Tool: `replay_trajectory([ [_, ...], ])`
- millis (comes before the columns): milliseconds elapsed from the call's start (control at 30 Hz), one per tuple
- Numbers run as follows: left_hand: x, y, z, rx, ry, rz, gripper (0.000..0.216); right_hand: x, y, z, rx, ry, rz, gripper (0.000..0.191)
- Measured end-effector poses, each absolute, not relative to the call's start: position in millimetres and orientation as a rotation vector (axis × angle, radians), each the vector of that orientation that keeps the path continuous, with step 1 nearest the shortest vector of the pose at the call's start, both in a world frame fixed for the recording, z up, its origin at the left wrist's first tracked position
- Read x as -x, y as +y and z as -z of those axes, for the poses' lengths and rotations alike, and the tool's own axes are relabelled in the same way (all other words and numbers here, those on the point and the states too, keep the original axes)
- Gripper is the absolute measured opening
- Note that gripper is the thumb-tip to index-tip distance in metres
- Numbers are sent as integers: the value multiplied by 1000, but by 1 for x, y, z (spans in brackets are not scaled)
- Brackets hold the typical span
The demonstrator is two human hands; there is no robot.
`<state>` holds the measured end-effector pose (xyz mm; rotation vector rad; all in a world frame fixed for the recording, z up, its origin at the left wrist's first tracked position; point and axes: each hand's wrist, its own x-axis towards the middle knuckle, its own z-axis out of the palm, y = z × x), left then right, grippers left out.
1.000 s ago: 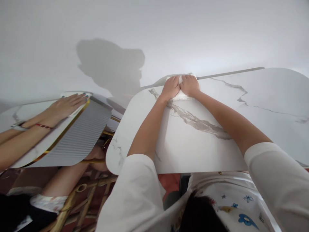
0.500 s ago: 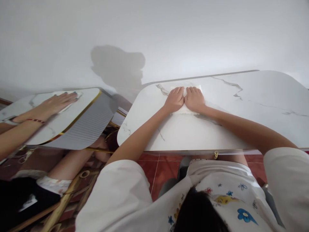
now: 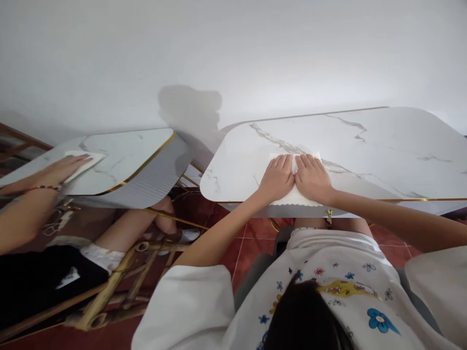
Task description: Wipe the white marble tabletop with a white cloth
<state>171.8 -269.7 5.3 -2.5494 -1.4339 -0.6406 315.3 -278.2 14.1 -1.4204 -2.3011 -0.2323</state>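
Note:
Side by side, my left hand [image 3: 280, 176] and my right hand [image 3: 311, 176] press down on a white cloth [image 3: 297, 197], thumbs almost touching. The fingers of both lie flat, pointing toward the wall, and cover most of the cloth. Under it is a white marble-patterned tabletop [image 3: 383, 155] with grey veins and a gold edge. The cloth lies close to the near edge of this table; whether it is fabric or paper I cannot tell.
To the left, another person's hand [image 3: 67, 167] rests on a white cloth [image 3: 93, 159] atop a second marble-patterned table [image 3: 127, 150]. A bamboo chair [image 3: 109, 282] stands below it. The white wall [image 3: 255, 53] rises behind both tables. A small gold fitting [image 3: 329, 214] hangs under my table's edge.
Both my hands have drawn the cloth toward me and slightly right, from mid-table to the near edge. The other person's hand and cloth have also moved back toward their body.

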Motion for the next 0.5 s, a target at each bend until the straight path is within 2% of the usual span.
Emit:
replay_trajectory([
  [233,-130,-259,-5,2600,-1348,620,48,-274,-275,-19,1497,-2307,155,42],
  [500,-56,-256,-1,2583,-1465,510,55,-209,-272,-14,1396,-2277,56,44],
])
